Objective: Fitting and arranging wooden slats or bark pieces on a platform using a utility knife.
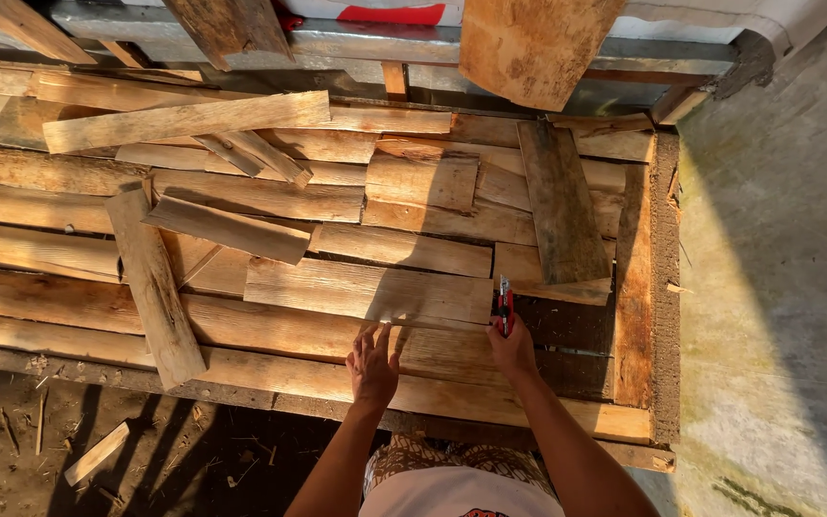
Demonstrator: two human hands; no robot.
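My left hand [373,364] lies flat with spread fingers on a pale wooden plank [366,290] on top of a pile of planks. My right hand [511,347] holds a small red-handled tool [503,303] upright at the right end of that same plank. A darker, weathered board [561,203] lies lengthwise just beyond the tool.
Rough planks [241,191] are heaped over a low wooden platform [634,287]. A thick short beam [153,283] lies at the left. Bare concrete floor [777,287] lies to the right; dirt with wood scraps [96,452] sits at lower left. A large slab [533,43] leans at the back.
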